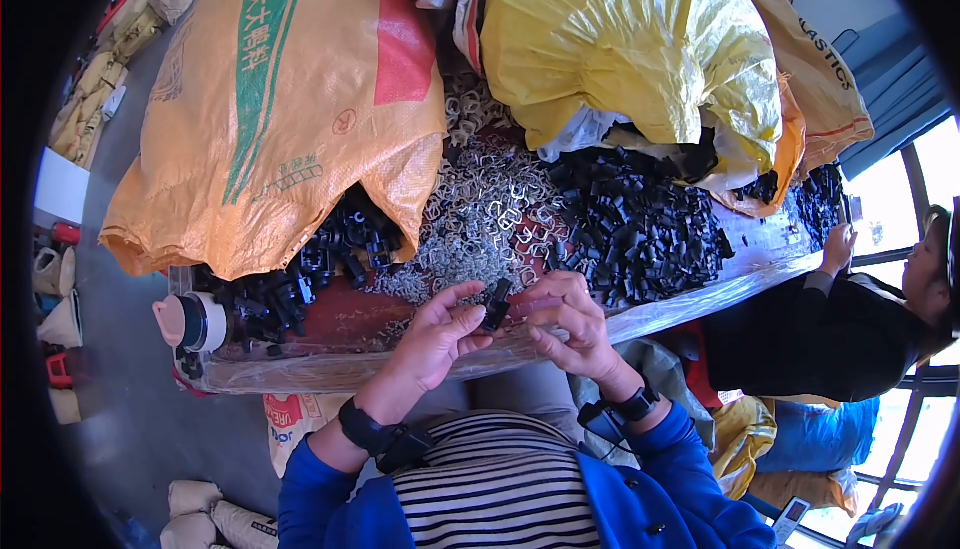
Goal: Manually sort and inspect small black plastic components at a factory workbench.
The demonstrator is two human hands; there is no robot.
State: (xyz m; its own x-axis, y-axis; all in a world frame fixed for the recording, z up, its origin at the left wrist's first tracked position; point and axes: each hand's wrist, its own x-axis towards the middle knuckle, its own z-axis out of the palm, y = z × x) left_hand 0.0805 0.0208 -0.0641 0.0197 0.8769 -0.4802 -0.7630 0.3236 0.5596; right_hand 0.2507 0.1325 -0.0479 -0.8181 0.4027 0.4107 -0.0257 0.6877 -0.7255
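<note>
My left hand (436, 341) pinches a small black plastic part (495, 307) between thumb and fingers, held upright above the table's near edge. Just to the right, my right hand (574, 327) has its fingers curled, close to the black part but apart from it. Anything in those fingertips is too small to make out. Beyond my hands lies a heap of small silvery metal pieces (470, 234), with larger metal rings (508, 211) among them. Right of these is a pile of black plastic pieces (640, 229).
An orange woven sack (330, 79) at the left spills bulkier black parts (290, 294). A yellow sack (630, 39) stands at the back. Near the left corner lies a pink-lidded bottle (190, 321). Another person (830, 319) sits at the right, one hand at the table.
</note>
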